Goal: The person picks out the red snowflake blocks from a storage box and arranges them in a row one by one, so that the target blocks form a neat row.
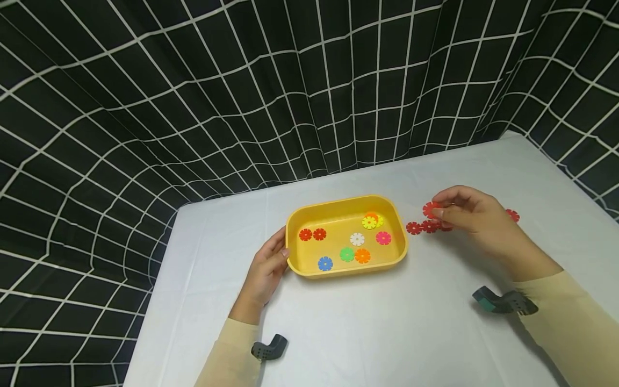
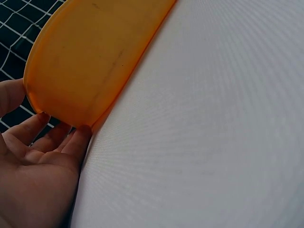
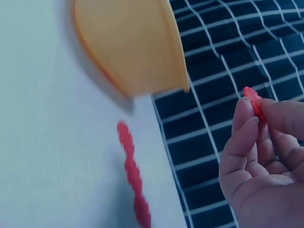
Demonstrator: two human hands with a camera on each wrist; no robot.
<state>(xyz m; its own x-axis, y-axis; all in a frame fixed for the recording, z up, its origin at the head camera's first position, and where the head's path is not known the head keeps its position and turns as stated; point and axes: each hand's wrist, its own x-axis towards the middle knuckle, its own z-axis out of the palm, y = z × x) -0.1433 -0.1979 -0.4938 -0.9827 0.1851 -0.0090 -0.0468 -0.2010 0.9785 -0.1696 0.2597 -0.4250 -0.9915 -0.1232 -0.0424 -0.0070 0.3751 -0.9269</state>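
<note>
A yellow tray (image 1: 347, 273) stands on the white table, with several notched plastic discs in various colours lying inside. My left hand (image 1: 265, 266) holds the tray's left end, its thumb at the rim; in the left wrist view the fingers (image 2: 78, 142) touch the end wall from outside. To the right of the tray, my right hand (image 1: 466, 215) pinches a red notched disc (image 1: 430, 209) between thumb and fingers, raised above the table. Beneath it runs a row of red discs (image 1: 414, 228), partly covered by the hand in the head view and seen at a low angle in the right wrist view.
Another red disc (image 1: 512, 215) shows beyond the right wrist. Inside the tray lie two red discs (image 1: 312, 234), a blue disc (image 1: 325, 263), a white disc (image 1: 357, 239) and several more. A black curtain with white grid lines (image 1: 309, 91) hangs behind the white table (image 1: 338, 333).
</note>
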